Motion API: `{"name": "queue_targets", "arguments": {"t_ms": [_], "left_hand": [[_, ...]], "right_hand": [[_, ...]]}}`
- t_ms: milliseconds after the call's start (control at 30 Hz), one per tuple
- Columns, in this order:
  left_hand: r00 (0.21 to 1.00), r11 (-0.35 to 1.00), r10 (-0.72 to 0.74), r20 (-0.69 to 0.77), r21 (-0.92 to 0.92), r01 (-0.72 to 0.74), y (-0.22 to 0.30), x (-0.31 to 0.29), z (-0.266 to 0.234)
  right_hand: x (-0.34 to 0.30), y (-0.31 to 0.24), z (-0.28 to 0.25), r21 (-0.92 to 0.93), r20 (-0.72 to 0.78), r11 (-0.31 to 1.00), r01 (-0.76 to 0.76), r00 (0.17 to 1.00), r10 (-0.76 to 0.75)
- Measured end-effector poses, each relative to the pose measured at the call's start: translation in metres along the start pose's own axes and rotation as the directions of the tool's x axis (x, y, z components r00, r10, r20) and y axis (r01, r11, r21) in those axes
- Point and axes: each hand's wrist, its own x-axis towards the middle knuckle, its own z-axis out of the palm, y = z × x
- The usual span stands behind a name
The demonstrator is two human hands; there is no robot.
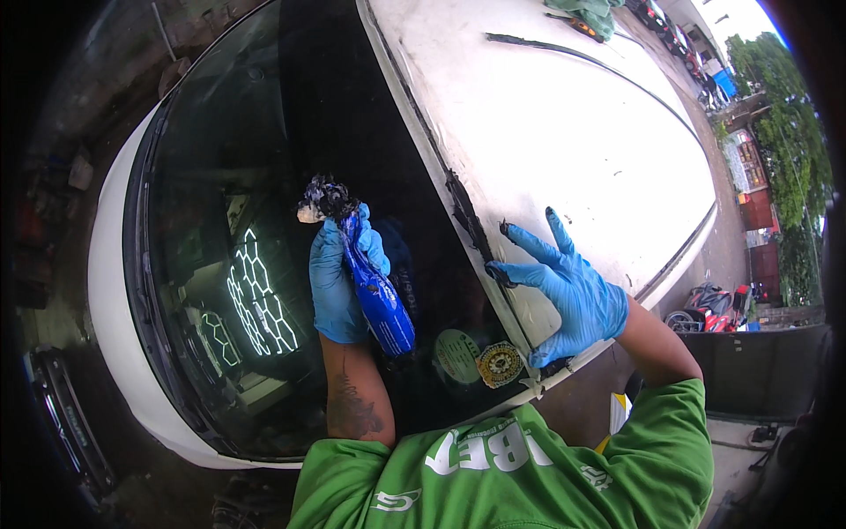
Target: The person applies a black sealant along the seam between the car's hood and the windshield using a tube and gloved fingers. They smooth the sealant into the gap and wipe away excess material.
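Observation:
My left hand [335, 286], in a blue glove, grips a blue foil sealant pack [381, 300] above the dark windshield [344, 115] of a white car. The pack's upper end is crumpled and smeared with black sealant [328, 196]. At the seam between glass and white roof [564, 123], my gloved right hand [573, 295] has its fingers spread. Black stuff coats several of its fingertips. An uneven black sealant bead [464, 212] runs along this seam, close to those fingertips; whether they touch it I cannot tell.
Two round stickers, one green [457, 356] and one gold-and-black [500, 364], sit at the glass's near corner. A green cloth [589, 16] lies on the far roof. Beyond the car are a red motorcycle [712, 307], a dark panel [758, 375] and a dark bumper-like part [70, 423].

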Motion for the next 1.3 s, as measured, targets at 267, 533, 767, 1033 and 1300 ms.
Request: {"name": "queue_targets", "arguments": {"t_ms": [267,533,767,1033,1300], "left_hand": [[0.999,1.000,0.011,0.032,0.018,-0.011,-0.001,0.001,-0.001],[0.999,1.000,0.004,0.034,0.011,-0.005,0.000,-0.001,0.001],[1.000,0.999,0.010,0.027,-0.044,-0.009,0.002,-0.001,0.005],[0.999,0.993,-0.004,0.033,-0.118,0.007,0.003,-0.002,0.004],[0.995,0.991,-0.019,0.101,-0.130,0.032,0.004,0.000,-0.001]], "right_hand": [[-0.002,-0.007,-0.007,-0.132,-0.143,0.987,-0.094,0.987,0.075],[0.025,-0.017,0.001,-0.264,-0.175,0.953,-0.151,0.979,0.106],[0.041,-0.017,0.007,-0.327,-0.137,0.927,-0.181,0.980,0.143],[0.030,-0.034,0.031,-0.520,-0.074,0.840,-0.153,0.988,0.134],[0.011,-0.045,0.039,-0.495,-0.028,0.857,-0.143,0.988,0.149]]}}
